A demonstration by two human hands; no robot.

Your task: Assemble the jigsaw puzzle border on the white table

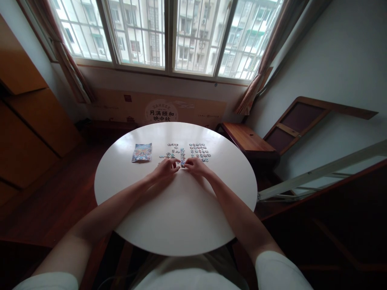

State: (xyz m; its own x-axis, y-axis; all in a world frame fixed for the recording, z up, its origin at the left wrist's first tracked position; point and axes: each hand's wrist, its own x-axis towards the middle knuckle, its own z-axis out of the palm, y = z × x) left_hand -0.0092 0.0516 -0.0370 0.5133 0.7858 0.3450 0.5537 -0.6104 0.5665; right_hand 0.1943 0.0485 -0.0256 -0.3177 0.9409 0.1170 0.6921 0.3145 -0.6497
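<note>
A narrow upright strip of joined jigsaw pieces (pixel 182 154) lies on the round white table (pixel 175 217) between my hands. At its near end, my right hand (pixel 196 166) has its fingertips closed on a puzzle piece (pixel 183 165). My left hand (pixel 165 168) rests just left of the strip, thumb and forefinger curved with a gap between them and nothing visible inside. Beyond the left hand lie loose jigsaw pieces (pixel 173 145), some partly hidden by it. Rows of separate jigsaw pieces (pixel 198 147) are spread out past my right hand.
A colourful picture sheet (pixel 142 153) lies on the table's left side. A wooden bench (pixel 249 137) stands behind the table on the right, near a leaning wooden frame (pixel 294 121). Barred windows (pixel 169 36) with curtains fill the far wall.
</note>
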